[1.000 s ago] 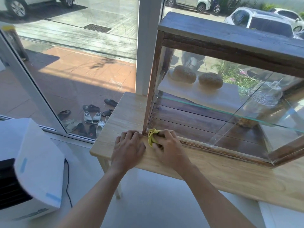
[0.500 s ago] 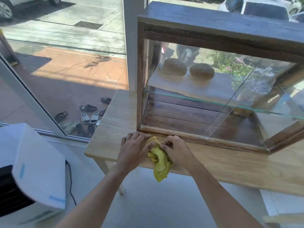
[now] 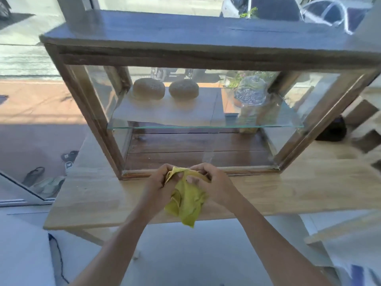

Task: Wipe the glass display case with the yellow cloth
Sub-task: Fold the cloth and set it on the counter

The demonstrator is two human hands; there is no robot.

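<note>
Fingers point(image 3: 173, 168) of both hands curled, gripping bunched yellow cloth point(image 3: 188, 200) before glass display case point(image 3: 185, 54).

The display case point(image 3: 206, 56) stood on the surface point(image 3: 299, 193), toward its back. Inside, two buns point(image 3: 148, 88) sat side by side on the left of the shelf point(image 3: 206, 125), and a jar point(image 3: 250, 100) stood on the right. In front of the case, the left hand point(image 3: 159, 186) and right hand point(image 3: 214, 186) held the cloth point(image 3: 187, 203) between them, above the surface. Shoes point(image 3: 49, 182) lay on the ground outside, to the left.
</note>
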